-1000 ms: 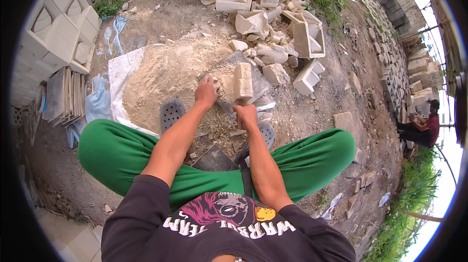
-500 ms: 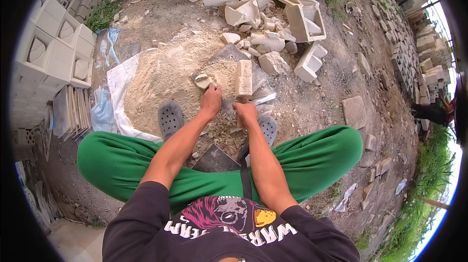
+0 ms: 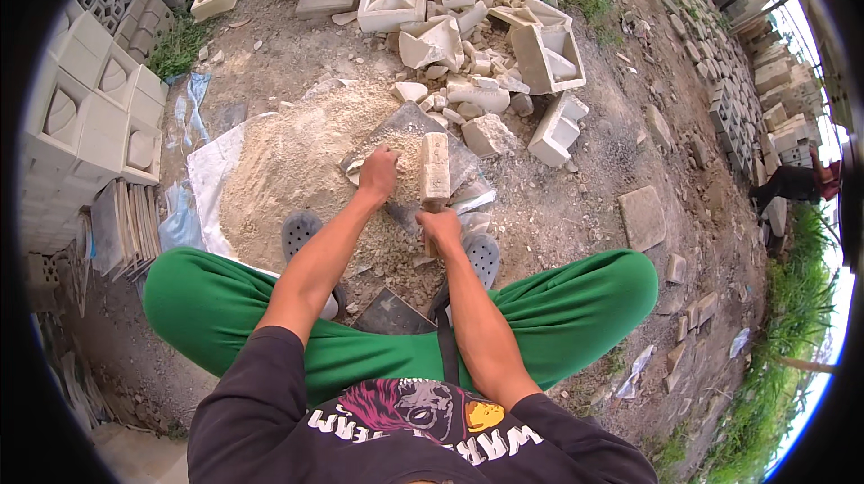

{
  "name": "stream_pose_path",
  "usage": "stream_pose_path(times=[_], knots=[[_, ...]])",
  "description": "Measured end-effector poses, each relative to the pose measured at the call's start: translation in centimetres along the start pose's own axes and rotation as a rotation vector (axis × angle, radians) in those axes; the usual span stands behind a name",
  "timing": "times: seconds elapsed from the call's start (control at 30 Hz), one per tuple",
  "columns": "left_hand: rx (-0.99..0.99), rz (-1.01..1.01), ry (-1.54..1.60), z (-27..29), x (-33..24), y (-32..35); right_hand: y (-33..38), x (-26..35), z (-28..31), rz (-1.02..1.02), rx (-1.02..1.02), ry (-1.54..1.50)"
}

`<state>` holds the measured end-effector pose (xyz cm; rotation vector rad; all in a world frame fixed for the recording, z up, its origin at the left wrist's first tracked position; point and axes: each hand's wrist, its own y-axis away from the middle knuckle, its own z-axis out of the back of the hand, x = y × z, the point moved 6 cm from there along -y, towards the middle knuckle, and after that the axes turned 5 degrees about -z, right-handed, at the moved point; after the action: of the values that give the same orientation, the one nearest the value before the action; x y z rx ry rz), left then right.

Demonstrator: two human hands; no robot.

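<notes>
My right hand (image 3: 441, 227) grips the handle of a wooden mallet (image 3: 436, 166). The mallet's blocky, dusty head lies just beyond my fist, over the dark slab (image 3: 459, 160). To its left, my left hand (image 3: 378, 176) is closed, fingers curled down above the slab's rubble-strewn surface. Whatever those fingers hold is hidden beneath them. A pale chunk of broken block (image 3: 355, 164) shows beside the hand's left edge. Crushed beige grit (image 3: 288, 160) is heaped left of the slab, partly on a white sheet (image 3: 209, 205).
Broken blocks (image 3: 432, 41) are piled beyond the slab. Stacked pale blocks (image 3: 99, 79) and thin boards (image 3: 117, 223) stand at the left. My feet in grey clogs (image 3: 481, 254) flank the work spot, with a dark tile (image 3: 393, 313) between. Another person (image 3: 796, 182) is at the far right.
My left hand has moved forward, away from me, over the slab and now covers more of the pale chunk. My right hand keeps its grip on the mallet. The view has shifted slightly.
</notes>
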<state>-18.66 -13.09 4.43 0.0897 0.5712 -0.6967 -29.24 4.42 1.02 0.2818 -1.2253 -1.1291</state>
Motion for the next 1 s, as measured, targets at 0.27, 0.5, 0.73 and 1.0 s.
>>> stream_pose_path(times=[0.27,0.5,0.73,1.0], knots=[[-0.229,0.262,0.006,4.9,2.9,2.5,1.1,3.7,-0.5,0.258,-0.110,0.085],[-0.279,0.128,-0.015,5.4,3.1,4.5,0.4,2.9,-1.7,0.197,-0.094,0.280],[-0.258,0.211,-0.029,4.0,5.5,6.6,1.5,5.5,-2.1,0.417,-0.176,0.175],[-0.153,0.315,0.185,3.1,6.6,6.9,0.4,4.0,-2.9,0.155,-0.021,0.407]])
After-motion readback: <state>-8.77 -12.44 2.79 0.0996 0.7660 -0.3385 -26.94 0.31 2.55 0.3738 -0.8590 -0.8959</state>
